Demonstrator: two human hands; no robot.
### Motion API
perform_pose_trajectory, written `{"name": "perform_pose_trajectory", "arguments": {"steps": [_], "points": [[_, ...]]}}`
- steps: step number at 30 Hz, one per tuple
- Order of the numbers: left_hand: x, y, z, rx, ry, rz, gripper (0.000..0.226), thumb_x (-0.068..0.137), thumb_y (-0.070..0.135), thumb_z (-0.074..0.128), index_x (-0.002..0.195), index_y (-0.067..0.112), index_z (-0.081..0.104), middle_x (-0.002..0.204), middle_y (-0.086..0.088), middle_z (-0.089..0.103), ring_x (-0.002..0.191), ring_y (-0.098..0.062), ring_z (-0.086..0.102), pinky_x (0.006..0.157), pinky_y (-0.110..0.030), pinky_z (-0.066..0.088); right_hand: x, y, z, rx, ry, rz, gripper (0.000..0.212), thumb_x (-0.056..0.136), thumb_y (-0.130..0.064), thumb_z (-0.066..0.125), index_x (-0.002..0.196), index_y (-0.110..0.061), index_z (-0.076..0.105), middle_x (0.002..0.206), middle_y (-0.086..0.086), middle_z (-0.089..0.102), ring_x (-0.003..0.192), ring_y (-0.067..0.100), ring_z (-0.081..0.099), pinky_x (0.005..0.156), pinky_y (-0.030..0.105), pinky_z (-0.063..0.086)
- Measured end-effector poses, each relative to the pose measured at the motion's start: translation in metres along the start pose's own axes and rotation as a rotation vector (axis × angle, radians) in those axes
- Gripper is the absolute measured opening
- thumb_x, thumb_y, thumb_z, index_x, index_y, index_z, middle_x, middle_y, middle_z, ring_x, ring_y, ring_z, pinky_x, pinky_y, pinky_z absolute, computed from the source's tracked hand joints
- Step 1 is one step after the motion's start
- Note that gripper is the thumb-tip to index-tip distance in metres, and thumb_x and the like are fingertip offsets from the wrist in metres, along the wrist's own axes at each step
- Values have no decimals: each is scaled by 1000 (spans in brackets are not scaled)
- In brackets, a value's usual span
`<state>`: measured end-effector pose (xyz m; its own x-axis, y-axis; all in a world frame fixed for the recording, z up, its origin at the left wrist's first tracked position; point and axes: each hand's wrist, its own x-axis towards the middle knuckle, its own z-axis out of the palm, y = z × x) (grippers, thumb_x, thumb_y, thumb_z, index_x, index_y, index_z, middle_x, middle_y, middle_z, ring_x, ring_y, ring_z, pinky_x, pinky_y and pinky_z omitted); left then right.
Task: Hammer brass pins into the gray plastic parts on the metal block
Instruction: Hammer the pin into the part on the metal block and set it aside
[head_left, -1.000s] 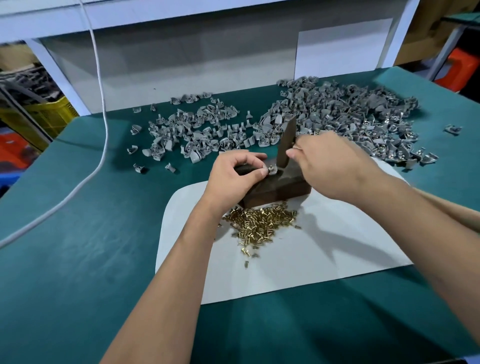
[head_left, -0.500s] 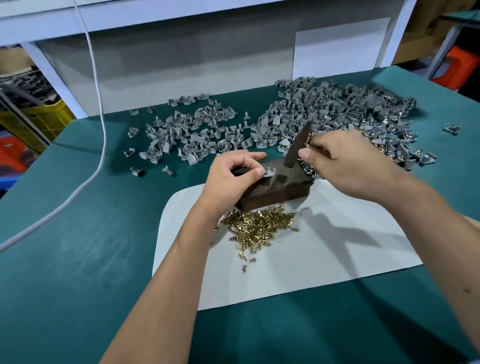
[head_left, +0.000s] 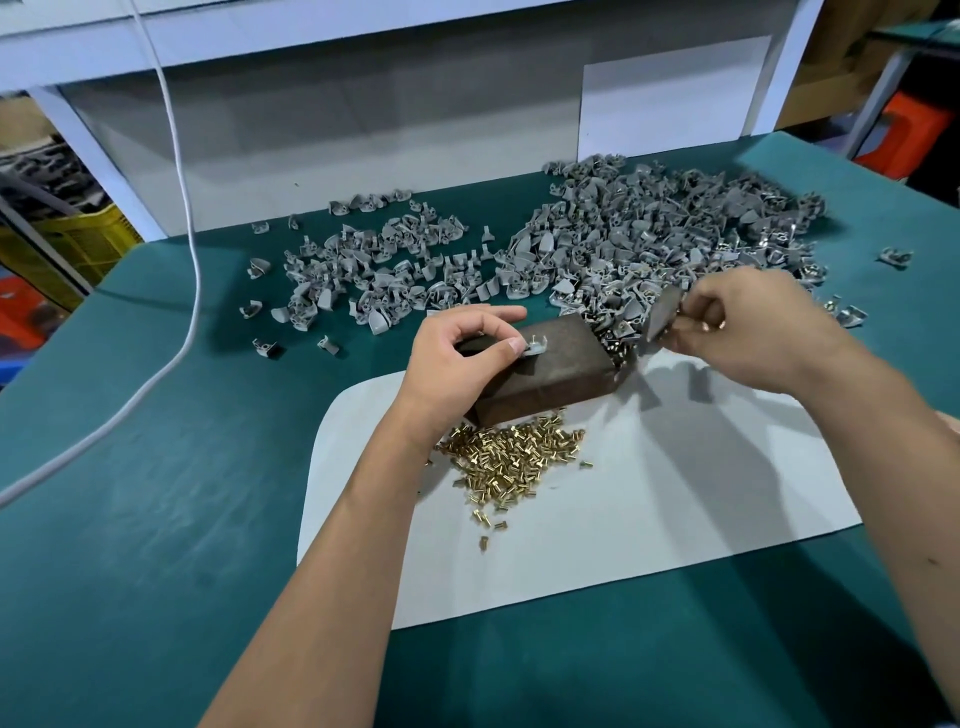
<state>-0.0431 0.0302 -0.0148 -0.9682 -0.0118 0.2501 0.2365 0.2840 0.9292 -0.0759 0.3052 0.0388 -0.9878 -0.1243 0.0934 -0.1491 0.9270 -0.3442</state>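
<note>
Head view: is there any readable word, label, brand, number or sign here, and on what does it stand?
None can be read.
White sheet: blank.
Pale panel on the back wall: blank.
Metal block: no marking visible.
Yellow crate and orange object at the edges: no text visible.

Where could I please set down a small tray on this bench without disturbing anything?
Bare room: the white mat right of the brass pins, and the green bench between mat and white cable. Crowded: behind the metal block, where gray plastic parts pile up.
</note>
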Motion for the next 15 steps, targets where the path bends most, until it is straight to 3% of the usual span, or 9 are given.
{"name": "perform_pose_trajectory", "arguments": {"steps": [3, 10, 13, 15], "points": [[0, 0, 1, -30, 5, -16, 14, 87, 6, 75, 77, 16, 77, 118, 5, 75, 109, -9, 69, 101, -42, 53, -6, 4, 1, -96, -39, 62, 20, 79, -27, 78, 64, -23, 66, 71, 3, 68, 74, 30, 63, 72, 40, 57], [-2, 2, 3, -56, 3, -20, 12, 83, 13, 74, 74, 19, 76, 118, 6, 75, 109, -9, 69, 101, -45, 53, -9, -13, -6, -157, -165, 99, 23, 76, -28, 83, 61, -27, 66, 79, 4, 73, 78, 30, 67, 76, 39, 60], [-1, 2, 3, -57, 1, -15, 10, 84, 12, 74, 76, 17, 77, 119, 6, 75, 110, -9, 69, 101, -44, 53, -10, -26, -8, -130, 37, 70, 23, 84, -21, 74, 65, -28, 63, 83, 5, 73, 80, 31, 67, 76, 37, 57], [-1, 3, 4, -65, 0, -13, 6, 82, 14, 74, 76, 15, 77, 120, 5, 75, 110, -11, 69, 99, -41, 54, -12, -46, -3, -10, 129, -47, 16, 88, -24, 74, 78, -31, 64, 82, -2, 72, 80, 24, 68, 77, 35, 57]]}}
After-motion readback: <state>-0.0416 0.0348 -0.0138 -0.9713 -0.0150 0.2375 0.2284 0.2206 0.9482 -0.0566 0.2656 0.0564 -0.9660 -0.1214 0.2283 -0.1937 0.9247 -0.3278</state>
